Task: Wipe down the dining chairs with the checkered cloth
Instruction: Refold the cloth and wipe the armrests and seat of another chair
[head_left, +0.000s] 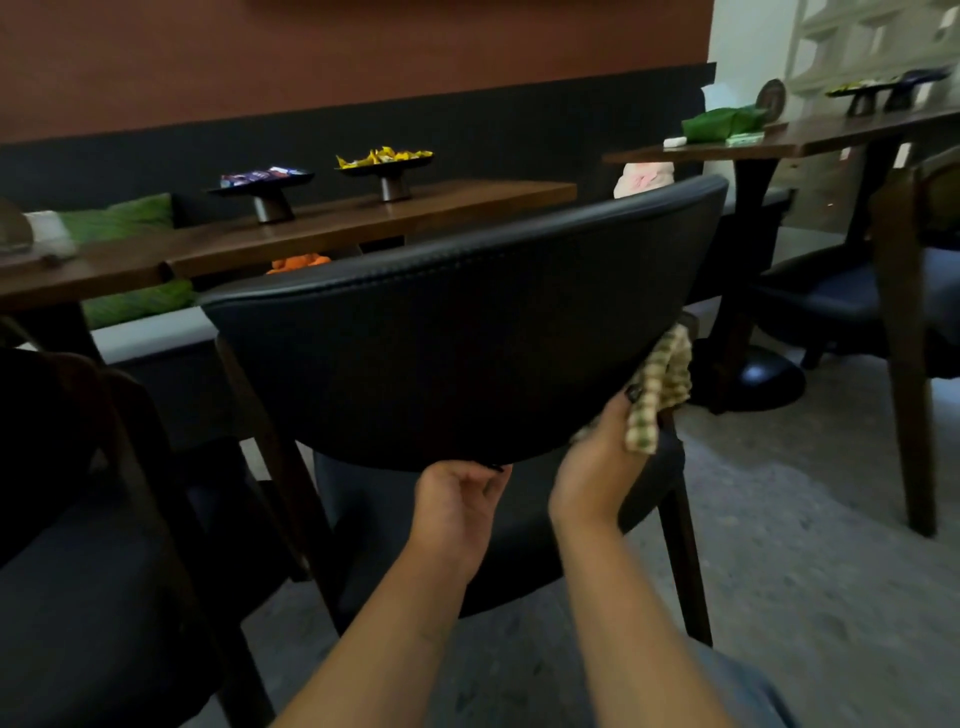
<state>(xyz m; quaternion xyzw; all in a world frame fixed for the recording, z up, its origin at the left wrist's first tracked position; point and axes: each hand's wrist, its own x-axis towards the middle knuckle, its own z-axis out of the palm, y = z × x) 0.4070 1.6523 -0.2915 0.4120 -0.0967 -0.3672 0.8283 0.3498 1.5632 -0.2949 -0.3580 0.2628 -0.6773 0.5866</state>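
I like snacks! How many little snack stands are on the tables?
4: two on the near table, one with dark packets and one with yellow snacks; two on the far right table. More may be hidden.

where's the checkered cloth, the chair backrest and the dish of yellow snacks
checkered cloth (661, 387), head view, on the bunched middle folds
chair backrest (457, 343), head view, on the dark padded back face
dish of yellow snacks (383, 158), head view, on the yellow pile
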